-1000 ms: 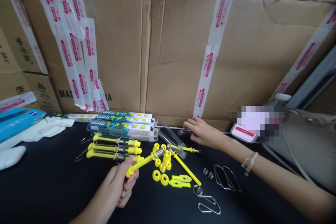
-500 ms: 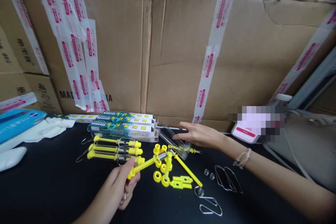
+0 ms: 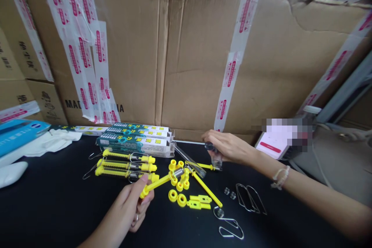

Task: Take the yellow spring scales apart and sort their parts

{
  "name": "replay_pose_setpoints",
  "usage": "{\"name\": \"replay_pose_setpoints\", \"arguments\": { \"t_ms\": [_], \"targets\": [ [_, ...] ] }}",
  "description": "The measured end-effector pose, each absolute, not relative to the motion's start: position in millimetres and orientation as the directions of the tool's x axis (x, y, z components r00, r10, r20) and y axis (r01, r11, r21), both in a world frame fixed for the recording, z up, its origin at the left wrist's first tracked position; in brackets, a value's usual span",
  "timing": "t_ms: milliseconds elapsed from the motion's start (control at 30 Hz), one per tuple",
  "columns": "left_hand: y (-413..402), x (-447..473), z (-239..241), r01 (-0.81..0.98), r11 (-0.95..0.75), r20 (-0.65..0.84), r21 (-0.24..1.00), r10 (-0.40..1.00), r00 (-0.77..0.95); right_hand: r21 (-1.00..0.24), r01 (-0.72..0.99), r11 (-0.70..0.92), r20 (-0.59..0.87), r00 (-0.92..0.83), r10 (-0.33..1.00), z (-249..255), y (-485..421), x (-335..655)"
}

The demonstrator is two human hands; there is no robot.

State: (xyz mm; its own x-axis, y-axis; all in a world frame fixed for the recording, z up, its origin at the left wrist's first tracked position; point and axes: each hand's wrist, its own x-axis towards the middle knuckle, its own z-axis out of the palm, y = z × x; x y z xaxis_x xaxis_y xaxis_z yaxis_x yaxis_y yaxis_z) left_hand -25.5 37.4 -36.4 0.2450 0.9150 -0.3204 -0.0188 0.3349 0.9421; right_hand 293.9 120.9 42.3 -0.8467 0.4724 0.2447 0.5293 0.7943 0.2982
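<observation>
Over by the cardboard, the right hand [image 3: 226,147] has just closed round a clear tube [image 3: 216,160], leaving another tube [image 3: 190,159] on the black table [image 3: 58,209], so both hands are occupied, the left hand [image 3: 132,203] gripping a yellow rod [image 3: 159,183] near small yellow pieces [image 3: 181,200].

Wears a slim, shiny silver-coloured ring [image 3: 136,217] on the left hand [image 3: 131,201] and a pale, whitish-pink bracelet [image 3: 281,178] with a small dangling end near the right wrist [image 3: 263,162]; leaves both visible forearms [image 3: 314,194] bare.
</observation>
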Motion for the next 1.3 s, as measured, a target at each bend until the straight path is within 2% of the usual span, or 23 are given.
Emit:
{"name": "replay_pose_setpoints", "arguments": {
  "t_ms": [533, 700, 833, 933, 1000, 1133, 1233, 1300],
  "targets": [
    [34.7, -24.2, -37.2, 0.000, 0.303, -0.295, 0.953, 0.929, 0.223, 0.378, 0.300, 0.876, 0.014, -0.948, 0.318, 47.1, 97.0, 277.2],
    [34.6, -24.7, -31.7, -0.003, 0.309, -0.299, 0.951, 0.923, 0.243, 0.404, 0.253, 0.879, 0.023, -0.964, 0.266, 39.3, 99.5, 278.5],
    [33.9, -24.8, -28.9, -0.019, 0.320, -0.305, 0.947, 0.918, 0.254, 0.353, 0.254, 0.900, 0.080, -0.967, 0.241, 39.9, 99.5, 279.7],
    [34.6, -24.5, -29.6, -0.028, 0.330, -0.313, 0.943, 0.914, 0.257, 0.250, 0.334, 0.909, 0.210, -0.935, 0.286, 43.6, 96.2, 280.5],
    [35.1, -24.3, -29.9, -0.033, 0.332, -0.313, 0.943, 0.914, 0.257, 0.136, 0.442, 0.887, 0.350, -0.859, 0.374, 46.0, 93.2, 278.9],
    [35.4, -23.9, -29.4, -0.039, 0.343, -0.323, 0.939, 0.913, 0.251, -0.217, 0.635, 0.742, 0.621, -0.496, 0.606, 49.8, 94.0, 266.8],
    [35.7, -23.3, -28.8, -0.040, 0.352, -0.331, 0.935, 0.910, 0.250, -0.488, 0.594, 0.639, 0.671, -0.213, 0.710, 49.9, 107.8, 251.5],
    [35.4, -22.7, -27.7, -0.039, 0.354, -0.334, 0.934, 0.908, 0.254, -0.628, 0.485, 0.609, 0.632, -0.139, 0.762, 47.4, 122.0, 240.6]
  ]
}}
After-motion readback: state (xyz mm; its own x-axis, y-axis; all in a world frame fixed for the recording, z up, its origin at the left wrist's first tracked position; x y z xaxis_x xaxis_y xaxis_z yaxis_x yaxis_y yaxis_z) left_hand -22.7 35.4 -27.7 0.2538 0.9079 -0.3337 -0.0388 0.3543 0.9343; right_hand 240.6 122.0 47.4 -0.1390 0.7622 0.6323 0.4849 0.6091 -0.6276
